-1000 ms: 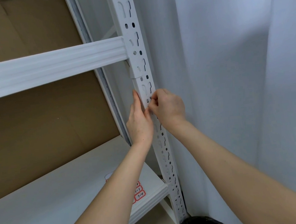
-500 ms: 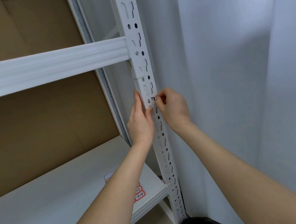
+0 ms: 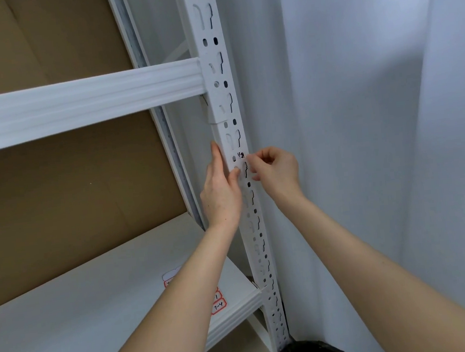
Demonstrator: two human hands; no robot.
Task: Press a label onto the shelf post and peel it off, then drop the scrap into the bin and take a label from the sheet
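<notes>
A white wall [image 3: 347,108] fills the right side, with a white metal shelving rack against brown cardboard [image 3: 57,198] on the left. The left hand [image 3: 222,196] lies flat along the left edge of the slotted upright post [image 3: 224,91], fingers straight and together, thumb pressed on the post's face. The right hand [image 3: 274,169] has its fingers curled, pinching a small label [image 3: 242,155] with dark writing at the post's right edge — just below the cross beam [image 3: 82,102]. On the lower shelf [image 3: 69,319], near the post, lie red-bordered stickers [image 3: 218,305] — partly hidden by the left forearm
</notes>
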